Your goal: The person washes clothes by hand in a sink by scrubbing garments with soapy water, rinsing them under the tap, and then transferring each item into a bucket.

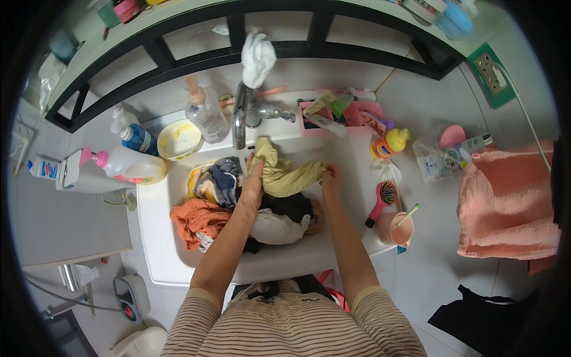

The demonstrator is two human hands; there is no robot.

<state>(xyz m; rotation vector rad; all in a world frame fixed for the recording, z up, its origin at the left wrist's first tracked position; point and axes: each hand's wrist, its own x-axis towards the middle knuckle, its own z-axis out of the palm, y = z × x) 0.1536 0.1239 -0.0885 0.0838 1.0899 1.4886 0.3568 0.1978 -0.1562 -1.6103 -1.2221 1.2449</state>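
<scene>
A wet-looking, yellow-green cloth (292,178) is stretched between my two hands over the white washbasin (352,151), just in front of the metal tap (241,120). My left hand (253,183) holds its left side, fingers pointing toward the tap and partly hidden. At the other end, my right hand (330,177) pinches a twisted corner. Beneath lie a black cloth (290,206) and a white cloth (279,227). Left of my left forearm, an orange cloth (198,221) and a blue patterned cloth (223,180) are heaped in the basin.
On the left rim stand a pump bottle (209,118), a soap dish (179,139) and a detergent jug (134,165). Along the right are a pink organizer (363,117), a yellow bottle (390,143), a hairbrush (382,201) and a pink cup (397,230). A black-framed shelf (321,31) overhangs the back.
</scene>
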